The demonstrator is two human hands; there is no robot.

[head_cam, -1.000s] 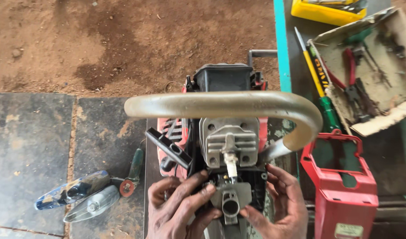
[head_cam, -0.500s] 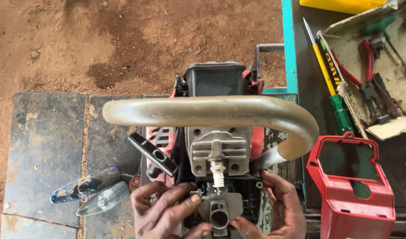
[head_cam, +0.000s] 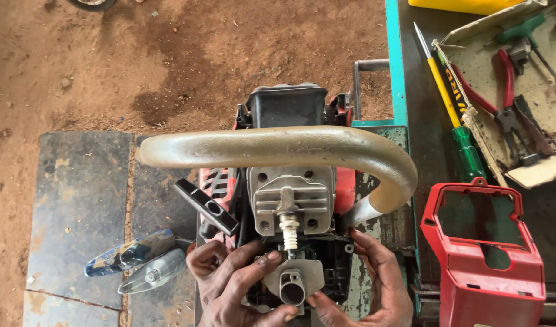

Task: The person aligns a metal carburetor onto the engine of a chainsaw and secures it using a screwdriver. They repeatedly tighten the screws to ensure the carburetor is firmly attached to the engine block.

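Reddish dirt ground lies behind a dark metal worktop (head_cam: pixel 78 200) whose right edge carries a stripped chainsaw engine (head_cam: pixel 290 200) under its curved handlebar (head_cam: pixel 278 147). Both hands close on a grey intake piece (head_cam: pixel 293 281) below the spark plug (head_cam: pixel 289 230): left hand (head_cam: pixel 235 284) pinching its left side, right hand (head_cam: pixel 375 284) its lower right. A red cover (head_cam: pixel 484 266) sits right; a green-handled screwdriver (head_cam: pixel 453 115) and red pliers (head_cam: pixel 502 91) lie beyond.

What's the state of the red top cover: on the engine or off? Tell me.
Off. The red cover lies apart to the right on the bench, and the engine shows its bare cylinder fins and spark plug.
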